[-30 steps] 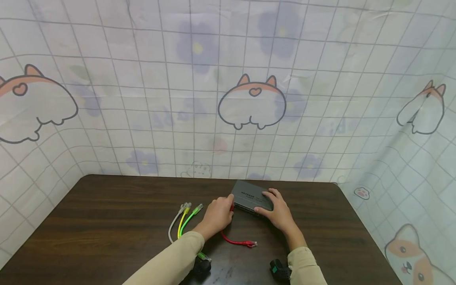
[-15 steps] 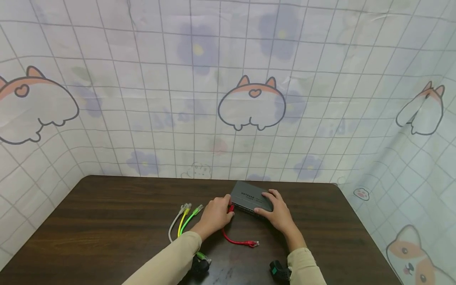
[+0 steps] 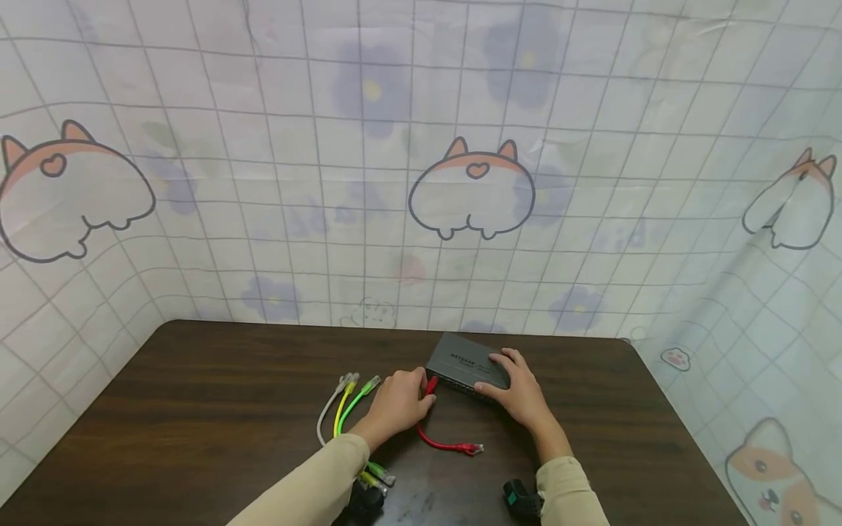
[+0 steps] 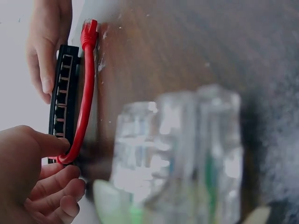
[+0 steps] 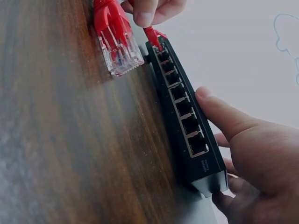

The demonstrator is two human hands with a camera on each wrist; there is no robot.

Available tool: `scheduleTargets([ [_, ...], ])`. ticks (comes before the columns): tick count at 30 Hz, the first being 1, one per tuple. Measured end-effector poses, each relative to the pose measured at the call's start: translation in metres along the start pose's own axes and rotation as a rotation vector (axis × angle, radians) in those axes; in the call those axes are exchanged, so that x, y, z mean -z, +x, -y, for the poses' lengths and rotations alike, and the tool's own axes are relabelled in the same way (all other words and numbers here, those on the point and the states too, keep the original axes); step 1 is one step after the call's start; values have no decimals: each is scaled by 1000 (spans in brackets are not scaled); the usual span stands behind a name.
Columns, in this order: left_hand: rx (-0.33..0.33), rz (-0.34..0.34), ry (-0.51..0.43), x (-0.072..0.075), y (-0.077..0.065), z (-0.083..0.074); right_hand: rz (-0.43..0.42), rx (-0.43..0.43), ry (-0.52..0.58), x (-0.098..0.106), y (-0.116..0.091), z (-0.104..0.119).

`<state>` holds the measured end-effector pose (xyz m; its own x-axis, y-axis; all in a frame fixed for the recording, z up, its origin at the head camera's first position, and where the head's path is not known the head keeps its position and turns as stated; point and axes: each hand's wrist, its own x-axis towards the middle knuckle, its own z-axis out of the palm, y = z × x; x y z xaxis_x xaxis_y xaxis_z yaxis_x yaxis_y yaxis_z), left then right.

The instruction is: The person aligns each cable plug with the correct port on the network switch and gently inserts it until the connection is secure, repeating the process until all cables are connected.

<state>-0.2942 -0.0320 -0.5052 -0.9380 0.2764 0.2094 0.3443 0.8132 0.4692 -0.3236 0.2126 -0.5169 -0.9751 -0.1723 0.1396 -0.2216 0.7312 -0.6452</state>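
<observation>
A dark grey NETGEAR network switch (image 3: 460,361) lies near the back of the table, its row of ports (image 5: 180,100) facing the person. My left hand (image 3: 397,403) pinches a short red network cable (image 4: 87,93) between thumb and forefinger, close behind one plug. That plug (image 5: 154,38) sits at the port on the switch's left end. The cable's other plug (image 3: 470,448) lies loose on the table in front. My right hand (image 3: 521,391) grips the right end of the switch, thumb on the near edge and fingers over the top.
Grey, yellow and green network cables (image 3: 349,402) lie left of the switch, partly under the left forearm. Their clear plugs (image 4: 177,144) loom close in the left wrist view. A patterned curtain (image 3: 368,219) hangs behind the brown table (image 3: 197,409).
My left hand has drawn back slightly from the switch, and more of the red plug shows. A yellow plug now shows beside the left sleeve. The right hand keeps its grip.
</observation>
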Motion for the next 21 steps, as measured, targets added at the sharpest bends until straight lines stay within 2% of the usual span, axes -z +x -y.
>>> scheduleTargets([
  [10,20,-5,-3,-1,-2,0,25,26,-46,-3,2,3],
  [21,-31,-14,-34,-1,-4,0,31,40,-64,-5,5,2],
])
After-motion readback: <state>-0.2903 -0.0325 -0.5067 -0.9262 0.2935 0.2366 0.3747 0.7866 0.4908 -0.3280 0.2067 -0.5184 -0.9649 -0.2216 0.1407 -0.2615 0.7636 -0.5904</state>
